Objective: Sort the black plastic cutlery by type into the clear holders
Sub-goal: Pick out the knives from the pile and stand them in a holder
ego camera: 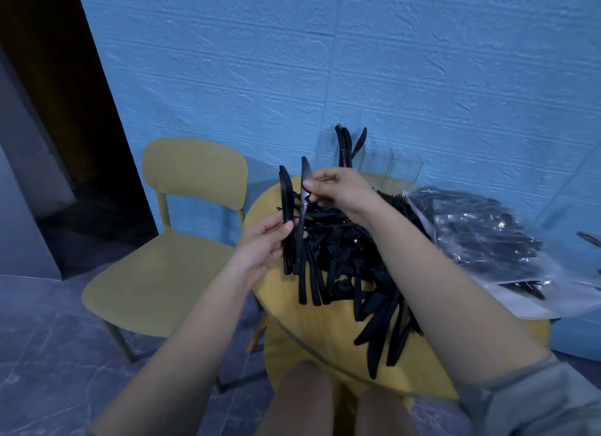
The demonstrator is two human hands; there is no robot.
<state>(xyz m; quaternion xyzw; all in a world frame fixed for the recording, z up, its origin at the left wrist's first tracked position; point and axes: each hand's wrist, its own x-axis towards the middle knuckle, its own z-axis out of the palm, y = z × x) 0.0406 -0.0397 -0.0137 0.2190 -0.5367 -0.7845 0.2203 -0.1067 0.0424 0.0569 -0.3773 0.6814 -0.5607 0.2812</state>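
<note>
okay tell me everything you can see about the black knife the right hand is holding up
The knife is matte black plastic, one moulded piece with a long, narrow blade that tapers to a rounded tip. It stands nearly upright, tip up, handle pointing down over the pile of cutlery. The right hand pinches it at mid-length between thumb and fingertips. Its lower handle runs down beside the stack of knives gripped in the left hand; whether they touch is unclear.

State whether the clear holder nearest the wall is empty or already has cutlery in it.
Not empty. The clear holder has a few black knives standing upright in it, their tips rising above its rim.
</note>
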